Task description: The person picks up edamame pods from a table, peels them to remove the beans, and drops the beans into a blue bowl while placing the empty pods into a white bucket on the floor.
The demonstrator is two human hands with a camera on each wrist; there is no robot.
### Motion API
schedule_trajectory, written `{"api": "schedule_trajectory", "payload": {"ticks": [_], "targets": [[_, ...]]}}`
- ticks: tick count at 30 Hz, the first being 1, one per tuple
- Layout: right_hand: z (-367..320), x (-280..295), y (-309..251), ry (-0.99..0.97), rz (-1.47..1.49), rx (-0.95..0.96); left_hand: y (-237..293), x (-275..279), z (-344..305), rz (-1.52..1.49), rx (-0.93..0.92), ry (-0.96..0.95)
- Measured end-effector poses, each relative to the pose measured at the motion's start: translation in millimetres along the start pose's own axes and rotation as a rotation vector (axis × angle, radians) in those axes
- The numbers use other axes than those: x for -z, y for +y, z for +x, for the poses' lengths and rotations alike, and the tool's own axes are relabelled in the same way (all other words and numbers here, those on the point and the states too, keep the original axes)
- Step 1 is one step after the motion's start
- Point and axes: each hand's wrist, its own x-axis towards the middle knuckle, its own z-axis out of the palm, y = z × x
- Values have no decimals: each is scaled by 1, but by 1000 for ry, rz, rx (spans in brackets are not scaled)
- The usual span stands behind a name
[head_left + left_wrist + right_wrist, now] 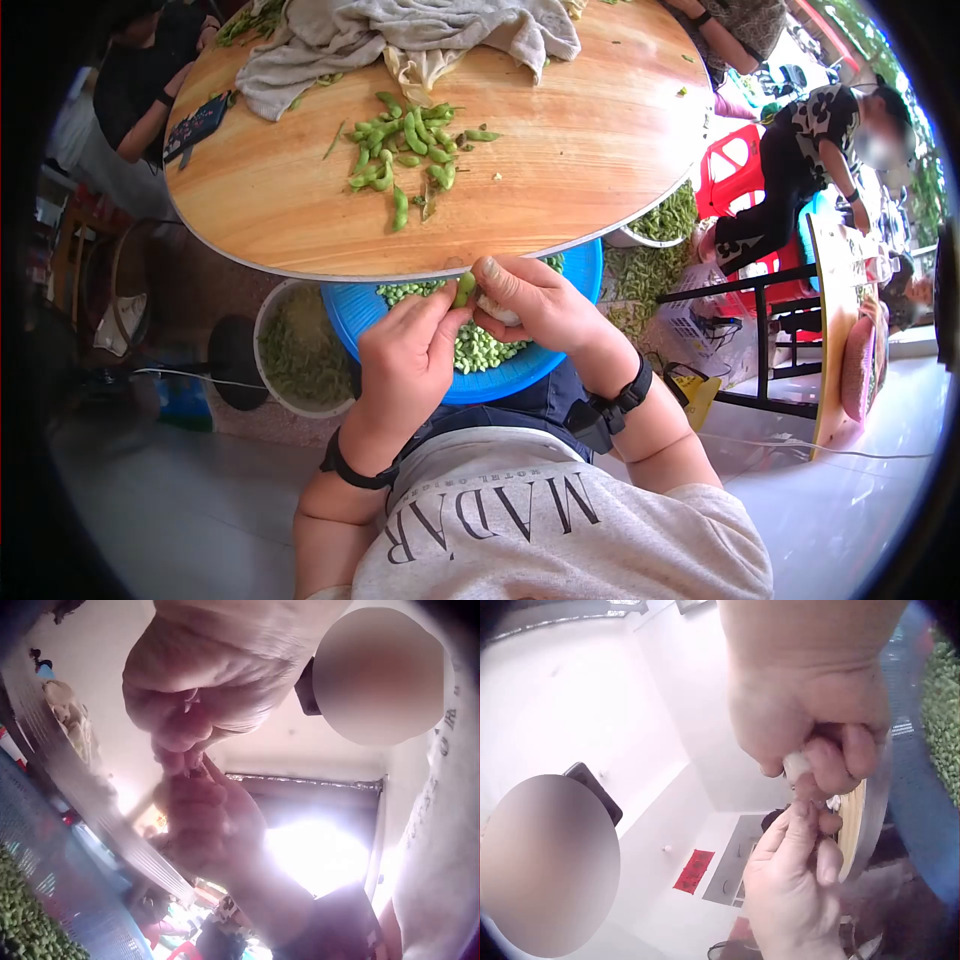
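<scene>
Close to the front edge of the table, both hands meet at a green soybean pod (465, 290). My left hand (405, 345) pinches the pod between thumb and fingers. My right hand (540, 302) holds its other side, thumb uppermost and the other fingers curled; a white wrap (499, 311) shows at a finger, also seen as a white band (796, 764) in the right wrist view. Below the hands sits a blue basket (345, 315) with many shelled green beans (482, 350). A loose pile of pods (415, 135) lies on the wooden table (560, 170).
A grey cloth (330, 50) covers the far part of the table. Left of the basket stands a bucket (268, 330) holding pods; another basin of pods (665, 220) stands at right. Red stools (730, 165) and a second table (835, 330) are farther right, near another person (800, 150).
</scene>
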Motion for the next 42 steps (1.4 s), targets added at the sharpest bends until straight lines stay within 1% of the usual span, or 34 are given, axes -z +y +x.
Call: {"api": "schedule_trajectory", "payload": {"ticks": [5,9,11,15,18,21,22,23,26,29,32,35,38,41,42], "targets": [[-5,-1,2,30,59,-76,7,-3,-3,47,-27,-29],[-5,-1,11,12,79,29,4,-8,-6,44,4,-25],[-5,-3,13,55,89,51,2,-14,-8,31,7,2],[-7,-4,17,124,-43,91,-1,-24,-13,-58,53,93],[-6,-4,21,190,-155,133,-6,-33,-20,-278,274,92],[-6,-5,25,278,-311,207,-4,-40,-22,-476,446,120],[-6,-5,28,286,-325,229,-3,-42,-22,-580,478,131],[-6,-4,30,294,-341,254,-3,-43,-22,-602,498,136],[-9,-6,27,296,-281,204,-1,-42,-20,-690,552,142],[-12,0,25,165,-65,127,6,-36,-20,-637,563,90],[-13,1,23,162,-252,160,4,-29,-17,-767,644,22],[-14,1,26,128,-423,324,-1,-21,-14,-888,765,-39],[-16,4,27,92,-533,365,-9,-18,-16,-946,798,-91],[-21,13,21,29,-244,49,-16,-16,-18,-984,809,-43],[-21,23,25,37,-179,24,-13,-14,-18,-903,776,-25]]}}
